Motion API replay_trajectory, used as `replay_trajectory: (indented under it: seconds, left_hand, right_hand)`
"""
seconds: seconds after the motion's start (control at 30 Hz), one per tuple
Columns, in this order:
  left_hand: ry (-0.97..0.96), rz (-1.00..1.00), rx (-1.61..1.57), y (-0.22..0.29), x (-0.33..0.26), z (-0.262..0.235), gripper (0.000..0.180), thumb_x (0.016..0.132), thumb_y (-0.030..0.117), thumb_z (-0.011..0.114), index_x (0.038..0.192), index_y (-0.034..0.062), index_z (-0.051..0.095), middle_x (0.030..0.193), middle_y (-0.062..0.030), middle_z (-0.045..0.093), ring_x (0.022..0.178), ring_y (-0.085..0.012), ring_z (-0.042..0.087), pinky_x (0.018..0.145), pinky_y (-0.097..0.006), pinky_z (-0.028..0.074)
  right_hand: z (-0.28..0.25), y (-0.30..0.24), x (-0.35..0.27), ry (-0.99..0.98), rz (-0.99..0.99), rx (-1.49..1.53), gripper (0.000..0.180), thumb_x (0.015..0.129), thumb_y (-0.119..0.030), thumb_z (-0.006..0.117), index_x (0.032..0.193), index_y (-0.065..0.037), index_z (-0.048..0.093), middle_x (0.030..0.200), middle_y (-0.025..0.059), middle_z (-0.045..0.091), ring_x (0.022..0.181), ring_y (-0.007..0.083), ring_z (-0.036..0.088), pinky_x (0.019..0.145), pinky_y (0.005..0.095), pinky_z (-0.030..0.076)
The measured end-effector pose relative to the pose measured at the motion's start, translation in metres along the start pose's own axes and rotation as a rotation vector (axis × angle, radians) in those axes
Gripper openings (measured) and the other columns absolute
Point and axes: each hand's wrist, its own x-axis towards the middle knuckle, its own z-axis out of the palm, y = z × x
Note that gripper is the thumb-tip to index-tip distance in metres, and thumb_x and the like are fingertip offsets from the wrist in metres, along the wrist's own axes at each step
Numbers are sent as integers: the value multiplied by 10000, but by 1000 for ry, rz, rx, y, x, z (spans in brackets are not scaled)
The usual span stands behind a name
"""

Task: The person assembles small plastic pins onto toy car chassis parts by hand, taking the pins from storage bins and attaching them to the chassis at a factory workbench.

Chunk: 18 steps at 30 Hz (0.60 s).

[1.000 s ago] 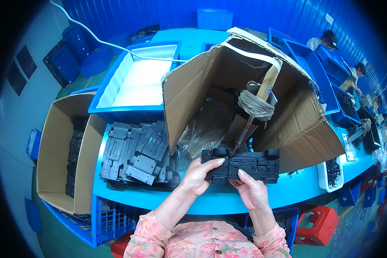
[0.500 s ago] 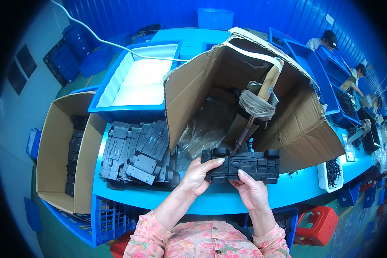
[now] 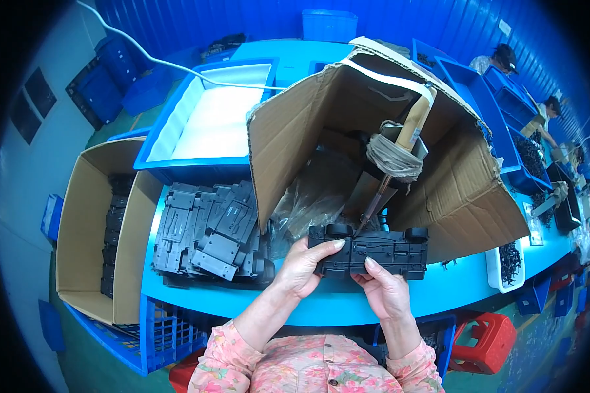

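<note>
A black toy car chassis [image 3: 368, 252] is held over the front edge of the blue worktable [image 3: 321, 304], just in front of the opening of a big cardboard box [image 3: 347, 118] that lies on its side. The long axis of the chassis runs from left to right across the view, with wheels seen at its two far corners. The left hand [image 3: 301, 267] is closed on the left end, with the thumb laid on top and the other fingers curled under it. The right hand [image 3: 387, 291] is closed on the near edge, close to the middle, with the thumb pressed up on the top face. Both forearms come up from the lower edge and meet at the part. A hanging screwdriver [image 3: 390, 164], wrapped with tape, points down to the far edge of the chassis; whether its tip touches cannot be told. A pile of grey plastic parts [image 3: 206, 229] lies well to the left of the left hand.
</note>
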Motion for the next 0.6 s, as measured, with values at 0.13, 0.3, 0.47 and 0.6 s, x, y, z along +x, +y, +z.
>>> replay_trajectory:
  seconds: [0.13, 0.3, 0.47, 0.6]
  left_hand:
    - [18, 13, 8, 1, -2, 2, 247, 762, 31, 655, 986, -4, 556, 923, -96, 626, 819, -169, 621, 767, -302, 510]
    - [24, 12, 32, 0, -1, 0, 242, 763, 28, 651, 983, 2, 552, 934, -92, 622, 816, -169, 621, 755, -312, 517]
    - [87, -35, 40, 4, 4, -2, 248, 760, 32, 653, 985, 3, 552, 928, -91, 625, 825, -176, 623, 759, -329, 518]
    - [95, -44, 43, 8, 9, -2, 264, 760, 31, 651, 999, -3, 543, 921, -97, 628, 830, -185, 626, 763, -340, 519]
  right_hand:
    - [0, 0, 0, -12, 0, -4, 219, 828, -87, 591, 1044, -68, 570, 974, 69, 624, 895, 180, 589, 809, 372, 445]
    - [-5, 0, 2, -49, 44, 39, 212, 843, -101, 559, 1051, -63, 567, 980, 77, 622, 909, 183, 585, 823, 376, 435]
    - [-7, 3, 8, -93, 90, 91, 218, 845, -105, 562, 1063, -91, 560, 1014, 64, 614, 943, 179, 571, 850, 376, 407]
    - [-7, 6, 13, -68, 88, 91, 233, 849, -113, 535, 1073, -51, 552, 1004, 94, 619, 928, 192, 578, 850, 389, 406]
